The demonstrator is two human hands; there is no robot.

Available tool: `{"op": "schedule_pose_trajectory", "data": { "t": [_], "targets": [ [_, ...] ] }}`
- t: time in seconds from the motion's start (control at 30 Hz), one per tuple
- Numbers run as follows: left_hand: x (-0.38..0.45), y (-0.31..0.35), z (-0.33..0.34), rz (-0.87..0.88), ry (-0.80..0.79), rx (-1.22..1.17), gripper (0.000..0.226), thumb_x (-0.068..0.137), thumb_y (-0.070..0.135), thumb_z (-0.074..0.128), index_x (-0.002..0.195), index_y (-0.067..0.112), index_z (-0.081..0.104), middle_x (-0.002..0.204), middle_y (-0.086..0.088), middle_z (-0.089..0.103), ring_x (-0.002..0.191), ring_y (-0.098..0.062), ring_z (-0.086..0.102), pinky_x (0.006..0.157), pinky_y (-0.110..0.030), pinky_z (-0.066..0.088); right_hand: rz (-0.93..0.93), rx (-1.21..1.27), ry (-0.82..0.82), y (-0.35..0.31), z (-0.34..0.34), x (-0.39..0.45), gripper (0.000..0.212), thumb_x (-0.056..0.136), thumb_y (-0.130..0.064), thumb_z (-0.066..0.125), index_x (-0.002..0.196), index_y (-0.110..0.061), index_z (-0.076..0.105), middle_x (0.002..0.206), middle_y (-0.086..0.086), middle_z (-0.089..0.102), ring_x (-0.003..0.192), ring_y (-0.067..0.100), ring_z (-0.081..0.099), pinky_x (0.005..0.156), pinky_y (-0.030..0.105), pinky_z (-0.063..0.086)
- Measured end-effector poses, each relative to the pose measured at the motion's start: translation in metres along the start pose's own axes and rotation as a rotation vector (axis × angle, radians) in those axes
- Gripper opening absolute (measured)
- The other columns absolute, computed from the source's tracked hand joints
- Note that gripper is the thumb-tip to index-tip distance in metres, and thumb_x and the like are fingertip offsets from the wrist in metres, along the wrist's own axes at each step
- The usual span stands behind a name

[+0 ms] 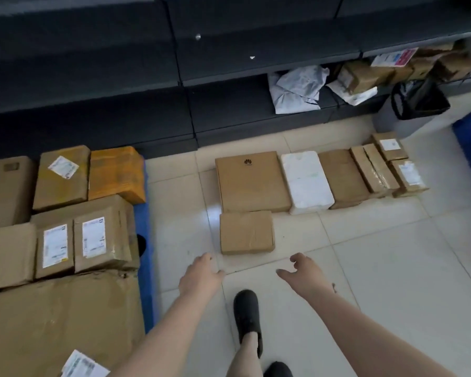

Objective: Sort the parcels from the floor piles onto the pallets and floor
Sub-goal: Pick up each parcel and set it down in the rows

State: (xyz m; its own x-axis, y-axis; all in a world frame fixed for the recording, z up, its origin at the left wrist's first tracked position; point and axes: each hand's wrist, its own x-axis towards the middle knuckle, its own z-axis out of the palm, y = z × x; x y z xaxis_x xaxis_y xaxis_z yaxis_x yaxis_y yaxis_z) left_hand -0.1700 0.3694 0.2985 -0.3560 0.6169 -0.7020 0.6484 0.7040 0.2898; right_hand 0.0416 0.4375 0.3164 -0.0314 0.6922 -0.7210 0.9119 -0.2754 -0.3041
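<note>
A dark shelving unit (136,77) fills the top of the view; its lowest right shelf holds crumpled white mailer bags (297,87) and several brown boxes (365,73), blurred at the far end. At the left a blue pallet (147,240) carries a packed layer of parcels: a very large creased cardboard box (60,319) at the near end, two labelled boxes (76,244) side by side above it, and beyond them a labelled brown box (61,179) touching an orange taped parcel (117,174). On the pale tiled floor (378,254) a row of parcels runs rightward: a flat brown box with a black logo (252,182), a white foam box (306,182) just beside it, a plain brown box (341,178), then narrow taped boxes (373,170) and small labelled ones (404,165). A grey bin with a black liner (416,104) stands beside the shelf's right end; what it holds cannot be seen. A smaller brown box (246,232) lies on the floor, touching the front edge of the logo box. Both arms reach toward it. The left hand (200,276) is spread, fingers loose, empty, near the box's lower left corner. The right hand (303,270) is spread too, fingers curled, empty, near the lower right corner. A black shoe (246,314) stands on the tiles between the arms.
</note>
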Motion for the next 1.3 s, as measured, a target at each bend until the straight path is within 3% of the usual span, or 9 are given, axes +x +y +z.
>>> {"op": "schedule_pose_trajectory", "data": {
  "t": [0.33, 0.5, 0.63, 0.73, 0.83, 0.97, 1.07, 1.2, 1.3],
  "targets": [
    [0.237, 0.000, 0.114, -0.269, -0.053, -0.417, 0.064, 0.089, 0.028, 0.062, 0.145, 0.016, 0.034, 0.147, -0.011, 0.038, 0.128, -0.027, 0.045, 0.099, -0.032, 0.041, 0.175, 0.321, -0.055, 0.027, 0.108, 0.258, 0.075, 0.083, -0.038, 0.068, 0.143, -0.010, 0.033, 0.143, 0.007, 0.041, 0.127, 0.023, 0.045, 0.097, 0.030, 0.039],
    [0.334, -0.002, 0.178, -0.317, 0.016, -0.547, 0.068, 0.090, 0.018, 0.062, 0.148, 0.015, 0.028, 0.150, -0.006, 0.036, 0.131, -0.024, 0.043, 0.082, -0.020, 0.034, 0.253, 0.381, 0.017, 0.054, 0.163, 0.371, 0.085, 0.081, -0.036, 0.072, 0.147, -0.009, 0.026, 0.145, 0.007, 0.038, 0.132, 0.026, 0.041, 0.103, 0.036, 0.038],
    [0.399, -0.014, 0.215, -0.399, 0.017, -0.633, 0.084, 0.086, 0.023, 0.069, 0.151, 0.019, 0.016, 0.152, -0.004, 0.033, 0.136, -0.025, 0.037, 0.107, -0.033, 0.032, 0.265, 0.453, -0.007, 0.076, 0.196, 0.438, 0.100, 0.073, -0.033, 0.079, 0.150, -0.011, 0.020, 0.145, 0.008, 0.040, 0.132, 0.027, 0.042, 0.106, 0.037, 0.039],
    [0.420, -0.022, 0.230, -0.446, 0.005, -0.760, 0.086, 0.080, 0.024, 0.075, 0.148, 0.022, 0.022, 0.144, -0.002, 0.042, 0.128, -0.024, 0.045, 0.105, -0.038, 0.037, 0.257, 0.508, -0.031, 0.086, 0.208, 0.459, 0.085, 0.069, -0.032, 0.083, 0.137, -0.011, 0.036, 0.129, 0.005, 0.053, 0.117, 0.027, 0.053, 0.098, 0.039, 0.046],
    [0.402, -0.021, 0.227, -0.411, 0.050, -0.818, 0.079, 0.077, 0.021, 0.078, 0.142, 0.021, 0.032, 0.127, 0.000, 0.052, 0.107, -0.017, 0.051, 0.091, -0.030, 0.042, 0.245, 0.541, 0.030, 0.087, 0.197, 0.447, 0.064, 0.067, -0.029, 0.084, 0.112, -0.016, 0.040, 0.109, 0.001, 0.054, 0.099, 0.023, 0.055, 0.089, 0.038, 0.049],
    [0.333, -0.012, 0.182, -0.378, 0.166, -0.914, 0.077, 0.075, 0.020, 0.079, 0.139, 0.022, 0.036, 0.127, 0.000, 0.052, 0.110, -0.019, 0.055, 0.088, -0.027, 0.044, 0.168, 0.560, 0.028, 0.064, 0.155, 0.385, 0.062, 0.066, -0.030, 0.086, 0.107, -0.017, 0.041, 0.108, 0.001, 0.058, 0.097, 0.021, 0.058, 0.085, 0.036, 0.050],
    [0.248, 0.004, 0.104, -0.403, 0.293, -0.980, 0.073, 0.077, 0.018, 0.077, 0.138, 0.022, 0.038, 0.127, -0.001, 0.052, 0.111, -0.019, 0.056, 0.089, -0.028, 0.044, 0.065, 0.534, 0.005, 0.016, 0.103, 0.308, 0.058, 0.067, -0.031, 0.084, 0.105, -0.017, 0.042, 0.108, 0.002, 0.058, 0.094, 0.020, 0.057, 0.081, 0.034, 0.048],
    [0.120, 0.021, -0.016, -0.381, 0.499, -1.054, 0.061, 0.079, 0.009, 0.074, 0.132, 0.014, 0.043, 0.119, 0.004, 0.055, 0.104, -0.015, 0.055, 0.087, -0.027, 0.044, -0.120, 0.488, 0.003, -0.058, 0.028, 0.183, 0.062, 0.067, -0.039, 0.082, 0.108, -0.019, 0.040, 0.113, 0.006, 0.054, 0.098, 0.023, 0.053, 0.086, 0.041, 0.049],
    [0.022, 0.018, -0.086, -0.352, 0.645, -1.059, 0.068, 0.074, 0.019, 0.079, 0.133, 0.016, 0.046, 0.127, -0.004, 0.055, 0.115, -0.021, 0.055, 0.098, -0.034, 0.045, -0.279, 0.474, -0.038, -0.110, -0.021, 0.093, 0.062, 0.066, -0.044, 0.082, 0.105, -0.021, 0.040, 0.114, 0.008, 0.054, 0.105, 0.028, 0.054, 0.091, 0.046, 0.047]
  ]
}}
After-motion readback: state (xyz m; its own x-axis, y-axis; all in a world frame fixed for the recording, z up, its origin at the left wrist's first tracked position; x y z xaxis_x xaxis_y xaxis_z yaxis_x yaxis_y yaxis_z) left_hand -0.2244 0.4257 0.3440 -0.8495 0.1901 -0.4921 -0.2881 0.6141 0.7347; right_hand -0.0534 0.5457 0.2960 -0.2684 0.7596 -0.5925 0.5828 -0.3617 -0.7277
